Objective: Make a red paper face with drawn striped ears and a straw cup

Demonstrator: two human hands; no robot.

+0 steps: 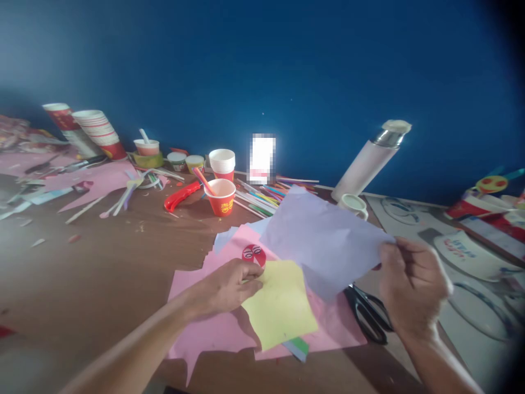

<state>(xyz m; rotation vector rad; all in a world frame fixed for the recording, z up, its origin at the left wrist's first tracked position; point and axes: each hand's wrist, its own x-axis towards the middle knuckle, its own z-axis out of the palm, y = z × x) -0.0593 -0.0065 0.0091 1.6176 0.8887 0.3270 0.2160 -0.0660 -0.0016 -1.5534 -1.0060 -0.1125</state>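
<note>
Paper (324, 243), pale purple, slightly creased, and a yellow sheet (281, 306), each pinched in the hands (241, 282).

Flask (363, 167) at two o'clock; pale mug (351, 204) beside its base. Stacked paper cups (99, 134), ten o'clock. Blue wall (262, 65) behind, twelve o'clock.

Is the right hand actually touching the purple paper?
Touching: the head view shows the right hand pinching a corner of the purple paper between thumb and fingers.
</note>
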